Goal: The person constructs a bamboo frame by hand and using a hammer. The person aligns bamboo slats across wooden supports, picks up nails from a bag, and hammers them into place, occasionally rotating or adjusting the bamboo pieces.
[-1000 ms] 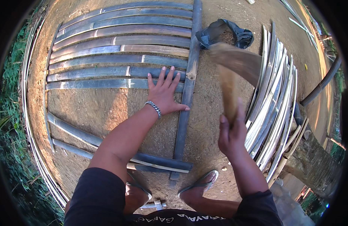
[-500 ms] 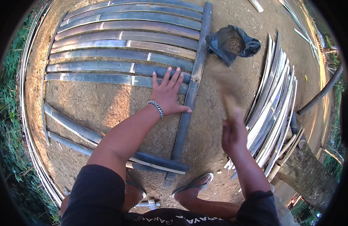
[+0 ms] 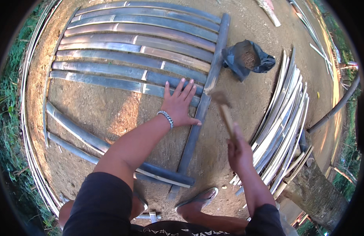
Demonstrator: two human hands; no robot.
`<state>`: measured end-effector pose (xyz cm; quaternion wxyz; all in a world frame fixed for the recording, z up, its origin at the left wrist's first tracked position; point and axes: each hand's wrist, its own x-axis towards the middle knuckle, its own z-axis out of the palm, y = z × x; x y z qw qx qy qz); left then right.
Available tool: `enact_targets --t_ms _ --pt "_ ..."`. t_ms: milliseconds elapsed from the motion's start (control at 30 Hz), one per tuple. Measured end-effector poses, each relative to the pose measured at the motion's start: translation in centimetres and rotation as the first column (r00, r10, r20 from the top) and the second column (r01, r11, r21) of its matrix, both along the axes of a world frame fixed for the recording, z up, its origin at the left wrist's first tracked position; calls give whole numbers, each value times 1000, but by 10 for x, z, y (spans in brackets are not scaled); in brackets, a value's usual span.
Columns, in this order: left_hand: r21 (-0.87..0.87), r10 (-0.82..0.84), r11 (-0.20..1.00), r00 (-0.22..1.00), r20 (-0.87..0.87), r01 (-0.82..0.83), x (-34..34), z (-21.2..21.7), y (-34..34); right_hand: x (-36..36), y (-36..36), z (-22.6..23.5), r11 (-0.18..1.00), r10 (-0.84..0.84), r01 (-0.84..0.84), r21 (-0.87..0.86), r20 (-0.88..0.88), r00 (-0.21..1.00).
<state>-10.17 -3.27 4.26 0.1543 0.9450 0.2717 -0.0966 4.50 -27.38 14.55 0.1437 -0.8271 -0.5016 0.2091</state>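
Observation:
My left hand [image 3: 179, 105] lies with spread fingers over the right ends of the lowest slats, its thumb against the bamboo pole [image 3: 193, 135]. Dark split bamboo slats [image 3: 123, 72] run side by side from a thin left-hand pole to this one. In my right hand [image 3: 241, 154] is a hammer, gripped by its wooden handle [image 3: 226, 120]. The hammer head [image 3: 220, 98], a little blurred, is close to the pole's right side, beside a pale node; whether it touches cannot be told. No nail can be made out there.
A black plastic bag [image 3: 264, 63] of small brown pieces, seemingly nails, sits right of the pole. Split bamboo strips [image 3: 282, 114] are piled at the right, near a log [image 3: 321, 194]. Two loose bamboo lengths [image 3: 81, 131] cross the lower frame. Another tool [image 3: 152, 216] lies by my feet.
The hammer has swung left toward the pole, and my right hand has shifted slightly left and down. My left hand keeps its place on the slats. The whole view has shifted a little.

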Motion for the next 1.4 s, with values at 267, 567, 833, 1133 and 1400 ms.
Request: enact_targets --t_ms 267,567,833,1133,1400 --pt "-27 -17 999 1000 -16 17 0 0 -4 6 15 -1 940 150 -107 -324 109 983" --pt "-23 -16 1000 999 -31 16 -7 1 -2 5 16 3 969 116 -147 198 158 981" --pt "-14 -15 1000 999 -31 15 -11 -2 -1 -6 15 -1 911 -24 -29 411 123 992" --pt "-9 -9 1000 1000 -17 9 -10 -4 -2 -9 10 -3 971 -26 30 238 -16 1000" --pt "-22 -15 1000 1000 9 15 -5 1 -3 -8 4 -6 996 87 -86 -13 44 995"
